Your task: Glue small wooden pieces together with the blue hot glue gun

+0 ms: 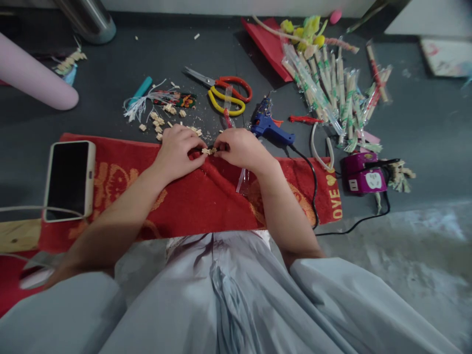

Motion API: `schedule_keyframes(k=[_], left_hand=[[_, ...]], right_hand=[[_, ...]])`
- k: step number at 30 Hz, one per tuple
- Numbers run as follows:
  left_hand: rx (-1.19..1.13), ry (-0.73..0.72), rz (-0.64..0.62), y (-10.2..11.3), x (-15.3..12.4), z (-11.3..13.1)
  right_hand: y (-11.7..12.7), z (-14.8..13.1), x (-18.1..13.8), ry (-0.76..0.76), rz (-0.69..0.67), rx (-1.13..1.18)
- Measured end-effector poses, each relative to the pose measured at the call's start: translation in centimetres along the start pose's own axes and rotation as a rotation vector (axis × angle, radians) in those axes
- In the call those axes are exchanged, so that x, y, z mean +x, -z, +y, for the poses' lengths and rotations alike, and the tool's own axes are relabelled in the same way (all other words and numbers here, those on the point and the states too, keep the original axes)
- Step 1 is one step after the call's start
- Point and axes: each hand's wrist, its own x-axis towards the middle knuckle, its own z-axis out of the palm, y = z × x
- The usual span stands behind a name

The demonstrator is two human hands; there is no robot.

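Observation:
Between my fingertips is a small strip of pale wooden pieces (209, 151), with dark cord-like ends showing at both sides. My left hand (177, 153) pinches its left end, and my right hand (241, 149) pinches the right end. Both hands rest over a red towel (184, 211) with orange patterns. Loose wooden bits (158, 120) lie on the dark table just beyond my left hand. Close to the right hand is a blue glue gun (275, 129), its black cable running over the towel. Scissors (225, 88) with red and yellow handles lie beyond the hands.
Wrapped chopsticks (328, 81) are heaped at the back right by a red envelope (263, 46). A purple power socket (363, 174) stands right of the towel. A phone (70, 179) lies on the left. A metal flask (86, 19) and a lilac cylinder (40, 73) occupy the far left.

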Motion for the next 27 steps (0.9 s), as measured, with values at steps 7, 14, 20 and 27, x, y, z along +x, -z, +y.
schedule_keyframes(k=[7,14,20,27], left_hand=[[0.023,-0.005,-0.016,0.1,0.0,0.05],[0.018,-0.012,-0.024,0.28,-0.01,0.25],[0.034,0.019,0.028,-0.17,0.02,-0.13],[0.085,0.021,0.098,0.04,-0.16,0.05]], right_hand=[[0.12,-0.24,-0.09,-0.011,-0.02,-0.021],[-0.06,-0.32,-0.1,-0.002,-0.009,-0.048],[-0.17,-0.35,-0.04,0.0,0.015,-0.042],[-0.34,-0.36,0.12,0.008,0.073,0.008]])
